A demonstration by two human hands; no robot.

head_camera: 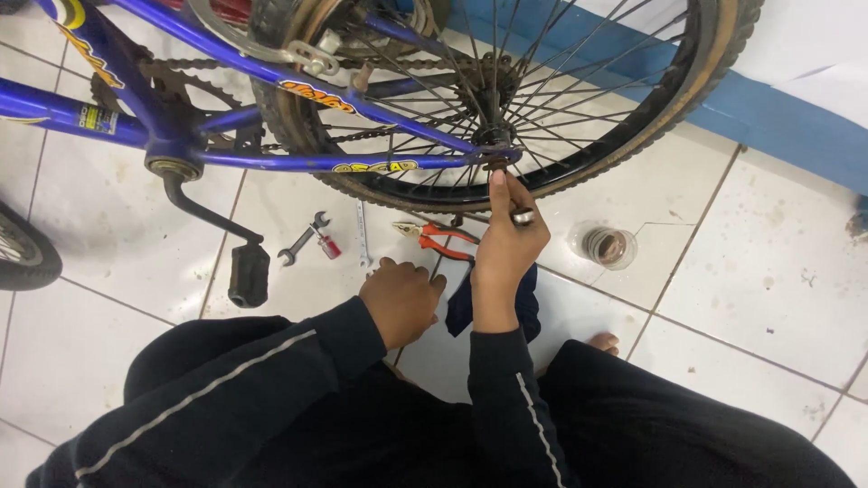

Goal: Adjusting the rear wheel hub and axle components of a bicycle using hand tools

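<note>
A blue bicycle frame (271, 161) stands on white floor tiles, its rear wheel (542, 172) with a worn tyre in front of me. My right hand (506, 239) is raised to the rear axle (495, 161). Its fingertips touch the axle nut, and a small round metal part sits in its fingers. My left hand (402, 298) rests low, fingers curled down toward the floor beside red-handled pliers (438, 237). What is under that hand is hidden.
A wrench (303, 242), a slim spanner (363, 233) and a small red tool (329, 246) lie on the tiles. A black pedal (248, 274) hangs from the crank. A clear jar (608, 247) stands to the right. A dark cloth (529, 298) lies below my right wrist.
</note>
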